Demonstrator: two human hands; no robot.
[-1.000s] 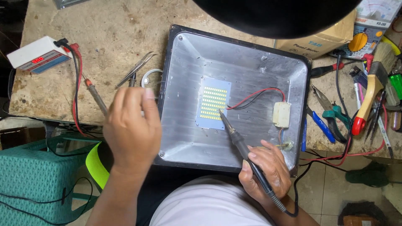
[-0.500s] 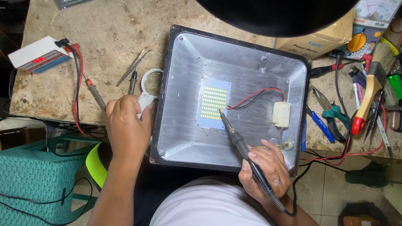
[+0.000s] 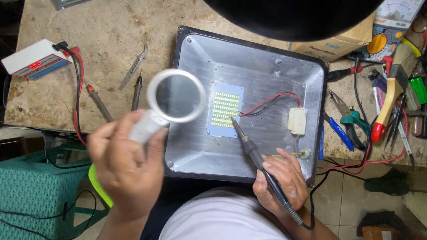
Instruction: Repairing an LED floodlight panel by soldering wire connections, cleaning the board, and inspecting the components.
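My left hand (image 3: 126, 166) is wrapped around the pale plastic handle of a round magnifying glass (image 3: 176, 95) — fingers curled tight on the handle, lens ring lifted over the near-left part of the floodlight housing (image 3: 267, 62). The handle looks blurred, so I cannot tell its exact shape.

My right hand (image 3: 280, 182) pinches a black soldering iron (image 3: 255, 155) like a pen, thumb and fingers pressed on the grip; its dark tip touches, or sits just at, the right edge of the LED board (image 3: 225, 110).

Housing: shallow rectangular tray, dull brushed grey metal inside, black rim, rounded corners. LED board: small pale rectangle at the tray's middle, rows of yellow chips. A red and a black wire (image 3: 271, 101) arc from the board's right edge to a cream plastic connector block (image 3: 297, 120).

Bench (image 3: 98, 31) is rough, stained stone-like slab. Left of the tray — metal tweezers (image 3: 133, 66), probe leads, a white meter box (image 3: 35, 58) far left. Right: green-handled pliers (image 3: 351, 115), a wooden-handled brush (image 3: 391, 93).
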